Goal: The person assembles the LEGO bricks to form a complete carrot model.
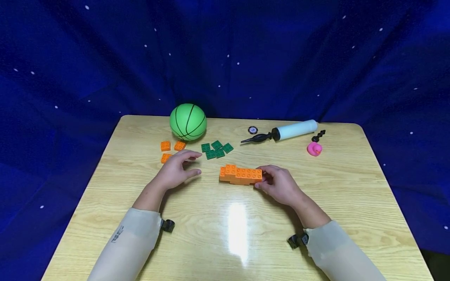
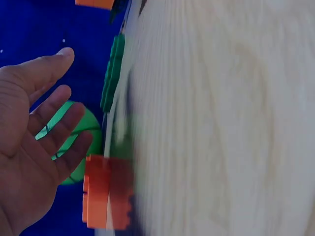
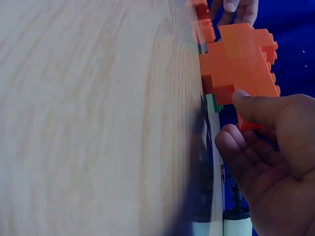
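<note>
My right hand (image 1: 279, 183) pinches the right end of a block of joined orange toy bricks (image 1: 242, 175) between thumb and fingers. In the right wrist view the orange block (image 3: 241, 64) shows stepped layers, with the thumb (image 3: 256, 105) pressed on its near face. To the left, my left hand (image 1: 175, 169) holds nothing, its thumb and fingers apart. Just beyond its fingertips lie several flat green bricks (image 1: 210, 154). Loose orange bricks (image 1: 165, 146) are behind and beside this hand, one partly covered by it.
A green ball (image 1: 188, 121) stands at the back left of the wooden table (image 1: 197, 234). Toward the back right lie a light-blue hand pump (image 1: 297, 129) with a black nozzle, a round black-and-white chip (image 1: 252, 130), a pink rubber duck (image 1: 314, 148) and a small black twisted piece (image 1: 318, 135).
</note>
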Available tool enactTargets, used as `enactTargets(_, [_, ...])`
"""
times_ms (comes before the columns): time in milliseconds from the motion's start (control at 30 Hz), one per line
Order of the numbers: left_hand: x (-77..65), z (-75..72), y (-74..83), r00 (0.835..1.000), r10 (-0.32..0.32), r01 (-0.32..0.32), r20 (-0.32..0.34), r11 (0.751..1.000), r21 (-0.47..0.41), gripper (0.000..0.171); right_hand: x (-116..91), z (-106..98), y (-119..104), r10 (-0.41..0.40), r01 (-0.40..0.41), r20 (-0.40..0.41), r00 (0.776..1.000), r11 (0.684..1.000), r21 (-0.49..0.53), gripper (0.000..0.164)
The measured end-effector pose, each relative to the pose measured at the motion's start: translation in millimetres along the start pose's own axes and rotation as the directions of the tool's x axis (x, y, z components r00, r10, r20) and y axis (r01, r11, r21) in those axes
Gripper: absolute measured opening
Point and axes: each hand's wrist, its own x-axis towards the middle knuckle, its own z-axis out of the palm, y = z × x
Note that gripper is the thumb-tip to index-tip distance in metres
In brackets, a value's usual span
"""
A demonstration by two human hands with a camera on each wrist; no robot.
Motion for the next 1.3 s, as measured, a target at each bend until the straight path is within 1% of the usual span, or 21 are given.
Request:
enactTargets(67, [-2.5,-4.5,-3.5,1.0,-0.014,0.014,-0.026,1.0,0.013,0.051,0,1,0,-0.002,0.002,0.001,1.0,1.0,0.007,0.046])
enactTargets(233, [-7.3,-14.6,-11.6,0.996,-0.031,0.033,-0.087,0.999,0.013,0.047,0,2,0,0.006,-0.006,0.001,1.0,1.0,0.014,0.046])
enactTargets(433, [-11.1,-22.7,-18.9,0.992,-0.057,0.061,-0.117,0.998,0.035,0.048,-1,3,2,0.01,-0.01,0.002,1.0,1.0,0.01,0.046])
enactTargets(567, [-12.4,-27.0,-20.9,0.986,-0.099,0.11,-0.131,0.991,0.077,0.049,-1,2,1,0.012,-0.012,0.002,1.0,1.0,0.016,0.047])
enactTargets(700, [-11.7,-29.3,-23.8,0.985,-0.119,0.135,-0.128,0.983,0.125,0.05,0,3,2,0.008,-0.008,0.001,1.0,1.0,0.017,0.046])
enactTargets(900, [-8.9,-29.9,-30.0,0.989,-0.109,0.125,-0.098,0.976,0.18,0.05,0,3,3,0.0,0.0,0.0,1.0,1.0,0.015,0.046])
enactTargets(1100, [-4.7,-28.3,-34.1,0.991,-0.103,0.121,-0.084,0.96,0.251,0.053,0,3,3,0.003,-0.003,0.001,1.0,1.0,0.011,0.046])
enactTargets(1300, [-2.7,-25.2,-33.4,0.992,-0.098,0.115,-0.074,0.95,0.292,0.042,0,2,2,0.002,-0.002,0.0,1.0,1.0,0.005,0.046])
